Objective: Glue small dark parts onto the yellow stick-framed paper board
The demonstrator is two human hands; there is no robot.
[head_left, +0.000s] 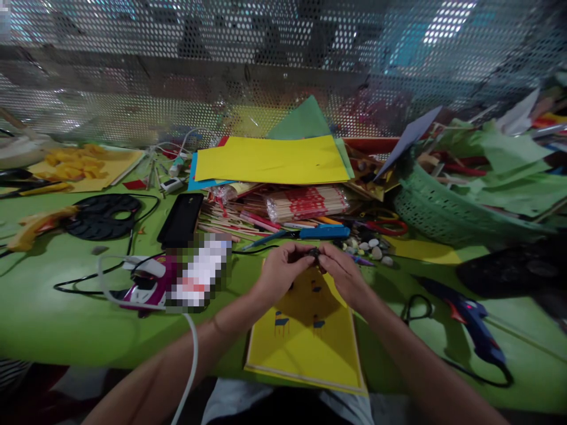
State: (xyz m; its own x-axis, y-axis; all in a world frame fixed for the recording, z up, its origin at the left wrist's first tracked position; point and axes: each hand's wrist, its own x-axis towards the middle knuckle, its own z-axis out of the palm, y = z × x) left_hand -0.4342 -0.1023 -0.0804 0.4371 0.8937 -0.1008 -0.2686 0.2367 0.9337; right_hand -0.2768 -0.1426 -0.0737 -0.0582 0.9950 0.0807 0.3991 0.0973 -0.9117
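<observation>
My left hand and my right hand meet above a yellow board at the green table's near edge. Both hands pinch a small dark object between their fingertips; it is too small to name. The yellow board carries a few tiny blue chair-like figures. Small pale pebbles lie just beyond my right hand.
A blue glue gun with a black cord lies to the right. On the left are a black phone, a purple-white device with a white cable, and a black reel. Yellow paper sheets, stick bundles and a green basket crowd the back.
</observation>
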